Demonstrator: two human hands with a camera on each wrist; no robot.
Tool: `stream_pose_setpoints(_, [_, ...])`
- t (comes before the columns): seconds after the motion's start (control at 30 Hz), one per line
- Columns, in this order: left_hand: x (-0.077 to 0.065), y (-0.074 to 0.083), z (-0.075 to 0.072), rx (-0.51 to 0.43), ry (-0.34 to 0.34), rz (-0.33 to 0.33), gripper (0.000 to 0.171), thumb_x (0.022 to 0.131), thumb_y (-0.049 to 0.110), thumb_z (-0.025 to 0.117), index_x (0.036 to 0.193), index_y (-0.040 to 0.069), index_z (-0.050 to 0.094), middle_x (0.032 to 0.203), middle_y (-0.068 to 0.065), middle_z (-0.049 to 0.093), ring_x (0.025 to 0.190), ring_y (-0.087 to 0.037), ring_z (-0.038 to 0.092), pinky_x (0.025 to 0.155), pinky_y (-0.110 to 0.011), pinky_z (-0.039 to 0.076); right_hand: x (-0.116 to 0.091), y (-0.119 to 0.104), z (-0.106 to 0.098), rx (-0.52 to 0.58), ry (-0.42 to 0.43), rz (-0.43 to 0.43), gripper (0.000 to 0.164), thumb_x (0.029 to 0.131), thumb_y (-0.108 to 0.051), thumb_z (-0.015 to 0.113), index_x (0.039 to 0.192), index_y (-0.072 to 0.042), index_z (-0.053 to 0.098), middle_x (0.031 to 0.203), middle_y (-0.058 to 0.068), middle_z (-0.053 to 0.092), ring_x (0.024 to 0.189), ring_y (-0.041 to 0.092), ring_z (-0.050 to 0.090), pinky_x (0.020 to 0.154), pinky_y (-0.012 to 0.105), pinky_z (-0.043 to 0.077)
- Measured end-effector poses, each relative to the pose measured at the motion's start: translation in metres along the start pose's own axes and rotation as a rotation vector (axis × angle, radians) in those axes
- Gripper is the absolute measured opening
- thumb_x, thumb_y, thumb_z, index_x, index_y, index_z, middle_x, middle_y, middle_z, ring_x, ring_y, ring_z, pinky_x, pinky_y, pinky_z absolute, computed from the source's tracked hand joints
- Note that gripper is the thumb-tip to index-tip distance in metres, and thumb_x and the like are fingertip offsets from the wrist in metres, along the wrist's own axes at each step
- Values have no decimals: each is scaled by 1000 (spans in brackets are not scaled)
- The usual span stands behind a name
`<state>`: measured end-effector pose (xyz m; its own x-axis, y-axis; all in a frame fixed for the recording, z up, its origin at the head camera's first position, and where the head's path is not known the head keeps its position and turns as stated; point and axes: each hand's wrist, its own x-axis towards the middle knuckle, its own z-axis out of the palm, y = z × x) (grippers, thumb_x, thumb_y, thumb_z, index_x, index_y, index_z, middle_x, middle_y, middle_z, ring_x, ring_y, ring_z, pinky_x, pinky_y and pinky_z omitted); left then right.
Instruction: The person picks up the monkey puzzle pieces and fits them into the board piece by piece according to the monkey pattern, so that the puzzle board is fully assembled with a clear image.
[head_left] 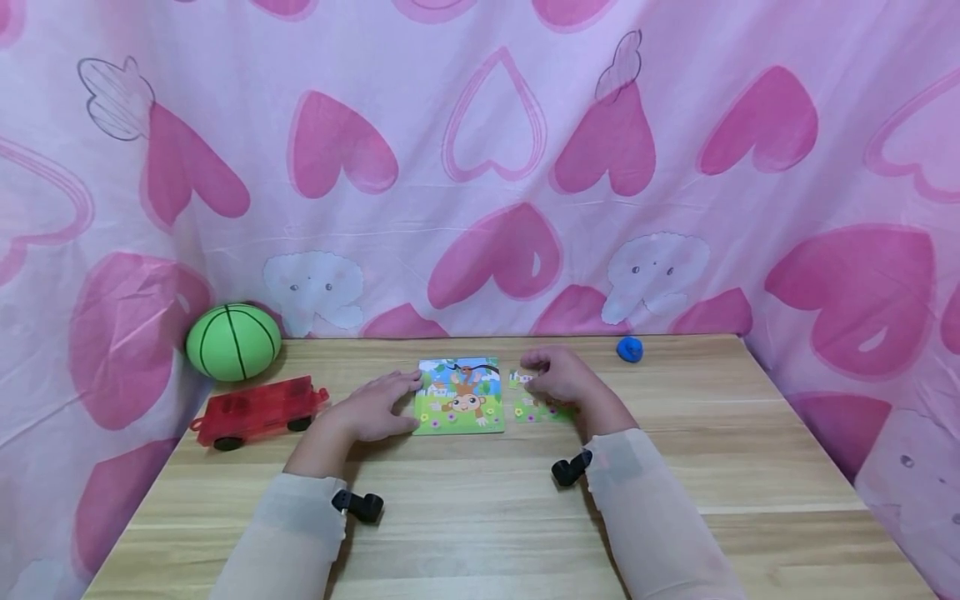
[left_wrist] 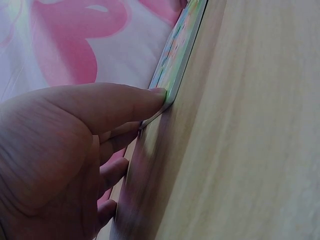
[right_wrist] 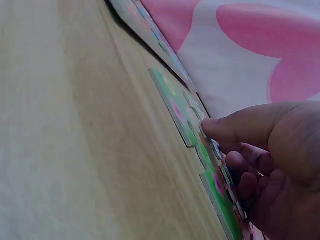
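A square monkey puzzle board [head_left: 459, 404] lies on the table, its picture showing a hanging monkey. My left hand [head_left: 378, 406] is at the board's left side, the thumb touching the near corner and the other fingers spread along the edge. In the left wrist view the thumb [left_wrist: 135, 102] lies against the board's rim [left_wrist: 175, 82]. To the right, loose puzzle pieces [head_left: 528, 412] form a partly joined green patch. My right hand [head_left: 566, 379] is over them, curled, pinching a puzzle piece [head_left: 517, 379] between thumb and fingers. Its fingers partly cover the patch.
At the left of the wooden table [head_left: 465, 533] stand a green ball [head_left: 234, 342] and a red toy wagon [head_left: 258, 411] with black wheels. A small blue object [head_left: 630, 349] lies at the back right. A pink heart-patterned cloth [head_left: 495, 108] hangs behind the table.
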<state>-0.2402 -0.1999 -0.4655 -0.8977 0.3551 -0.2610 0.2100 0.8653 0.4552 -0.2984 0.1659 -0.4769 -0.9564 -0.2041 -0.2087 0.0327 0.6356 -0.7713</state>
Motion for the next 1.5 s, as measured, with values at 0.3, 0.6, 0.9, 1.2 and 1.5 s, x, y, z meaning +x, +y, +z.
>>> stream_pose_setpoints(0.3, [1, -3, 1, -5, 3, 1, 78, 96, 43, 77, 164, 24, 45, 178, 4, 31, 169, -34, 17, 133, -68, 21, 1, -3, 1, -43, 7, 12, 40, 93, -16, 83, 133, -19, 75, 126, 7, 71, 109, 27, 60, 93, 36, 57])
stream_pose_setpoints(0.6, [2, -3, 2, -4, 2, 4, 78, 96, 43, 77, 164, 24, 45, 178, 5, 31, 169, -34, 17, 134, -66, 20, -2, -3, 1, -64, 10, 27, 45, 92, -14, 84, 136, -20, 74, 124, 7, 70, 109, 27, 59, 95, 37, 56])
stream_pose_setpoints(0.9, [0, -1, 0, -15, 0, 5, 78, 95, 41, 77, 164, 23, 45, 178, 4, 32, 169, -35, 18, 133, -68, 20, -3, -7, 4, -108, 46, 5, 47, 93, -12, 81, 138, -22, 73, 121, 7, 69, 106, 26, 60, 87, 34, 57])
stream_pose_setpoints(1.2, [1, -3, 2, -9, 6, 0, 79, 95, 42, 77, 164, 24, 45, 178, 3, 32, 169, -35, 18, 133, -68, 19, -2, -8, 3, -119, 55, -24, 41, 97, -12, 76, 134, -28, 75, 122, 5, 67, 108, 26, 59, 92, 39, 56])
stream_pose_setpoints(1.5, [-1, 0, 1, -19, 0, -1, 78, 95, 42, 77, 164, 23, 46, 178, 2, 32, 169, -36, 17, 134, -68, 19, -6, -17, 8, -11, 65, -139, 34, 104, -17, 68, 136, -26, 73, 127, 2, 72, 111, 23, 64, 96, 40, 56])
